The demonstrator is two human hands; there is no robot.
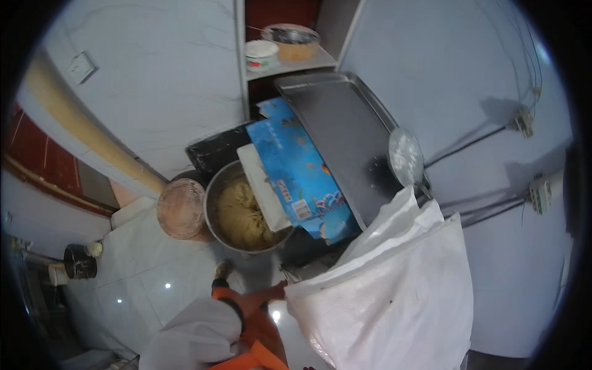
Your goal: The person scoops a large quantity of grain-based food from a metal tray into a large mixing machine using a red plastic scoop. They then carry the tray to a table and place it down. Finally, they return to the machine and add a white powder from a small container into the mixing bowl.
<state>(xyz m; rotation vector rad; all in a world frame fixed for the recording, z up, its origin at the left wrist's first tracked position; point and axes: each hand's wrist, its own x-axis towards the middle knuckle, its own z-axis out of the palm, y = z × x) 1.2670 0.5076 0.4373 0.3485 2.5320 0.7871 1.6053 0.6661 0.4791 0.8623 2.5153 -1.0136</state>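
Observation:
My left hand (261, 298) reaches from a pale sleeve with a dark cuff to the left edge of a large white woven sack (393, 296). It grips that edge, with its fingertips partly hidden by the sack. The sack's top is loose and folded. Small dark tips at the bottom edge of the view may be fingers of my right hand (309, 368); the rest lies out of view. Beyond the left hand stands a metal mixing bowl (210, 222) of yellowish dough (238, 210). A white block-shaped part (263, 189) and a torn blue cardboard sheet (296, 162) partly cover it.
A dark baking tray (337, 125) lies tilted beside the cardboard. A flour-dusted round utensil (406, 155) overlaps its right edge. Left of the bowl is a floury lidded bucket (181, 208). A shelf (319, 62) holds tubs; cables run to a wall socket (539, 196).

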